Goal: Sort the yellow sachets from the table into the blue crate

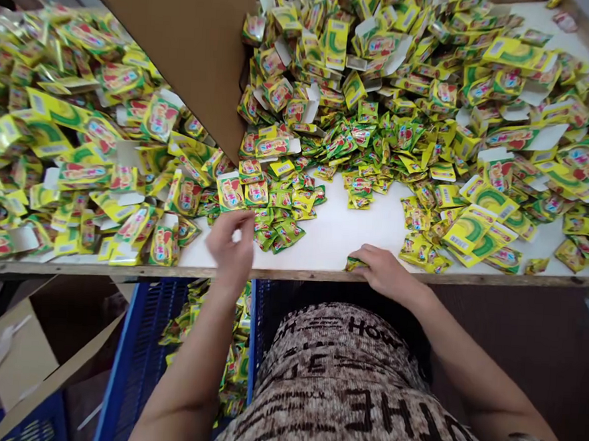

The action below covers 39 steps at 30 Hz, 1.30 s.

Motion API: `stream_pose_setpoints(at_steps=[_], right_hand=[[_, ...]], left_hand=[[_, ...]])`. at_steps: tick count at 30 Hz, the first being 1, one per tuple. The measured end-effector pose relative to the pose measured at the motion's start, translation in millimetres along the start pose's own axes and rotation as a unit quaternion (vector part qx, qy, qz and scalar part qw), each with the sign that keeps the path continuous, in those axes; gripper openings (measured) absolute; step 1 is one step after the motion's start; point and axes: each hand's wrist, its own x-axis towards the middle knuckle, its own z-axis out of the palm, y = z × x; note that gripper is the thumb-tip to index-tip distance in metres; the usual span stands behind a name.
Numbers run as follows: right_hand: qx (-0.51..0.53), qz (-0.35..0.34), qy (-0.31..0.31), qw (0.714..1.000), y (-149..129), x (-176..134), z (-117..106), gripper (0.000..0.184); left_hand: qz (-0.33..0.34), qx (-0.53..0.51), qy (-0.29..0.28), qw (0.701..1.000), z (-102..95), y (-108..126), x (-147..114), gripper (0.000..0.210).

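Observation:
My left hand [230, 246] hovers over the front of the white table, smeared by motion. Its thumb and fingers are curled together in a pinch; whatever may be in them is hidden. Just beyond it stands a small yellow box [230, 191] with a red and green print, and a cluster of small green candy packets [286, 233] lies to its right. At the table's front edge my right hand [388, 271] is closed on a green candy packet [354, 263], which pokes out past the fingertips.
Heaps of yellow boxes [496, 193] and packets cover the table's back and both sides. A brown cardboard panel [185, 47] rises between the heaps. Below the wooden edge [316, 275] is a blue crate [129, 363] containing packets, beside an open carton [26, 357].

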Motion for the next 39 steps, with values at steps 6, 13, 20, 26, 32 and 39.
stream_pose_setpoints(at_steps=[6, 13, 20, 26, 32, 39], right_hand=[[-0.007, 0.009, 0.055, 0.998, -20, -28, 8, 0.043], [-0.001, 0.039, 0.108, 0.993, -7, -36, 23, 0.04], [0.011, 0.05, 0.111, 0.993, 0, -24, 25, 0.017], [0.098, 0.1, 0.147, 0.979, -3, -27, 22, 0.009], [0.255, 0.14, 0.404, 0.867, 0, 4, 2, 0.022], [-0.015, 0.0, 0.314, 0.949, -13, 29, -14, 0.012]], left_hand=[[0.13, -0.12, -0.142, 0.974, 162.1, 49, 81, 0.014], [0.095, 0.076, -0.144, 0.982, 205.2, 7, 196, 0.037], [0.158, 0.249, -0.209, 0.932, 194.0, -6, 201, 0.031], [0.217, 0.081, -0.109, 0.967, 159.5, 33, 171, 0.012], [0.008, -0.218, -0.327, 0.919, 120.9, 48, 9, 0.063], [-0.051, -0.27, -0.372, 0.887, 117.0, 52, -62, 0.067]])
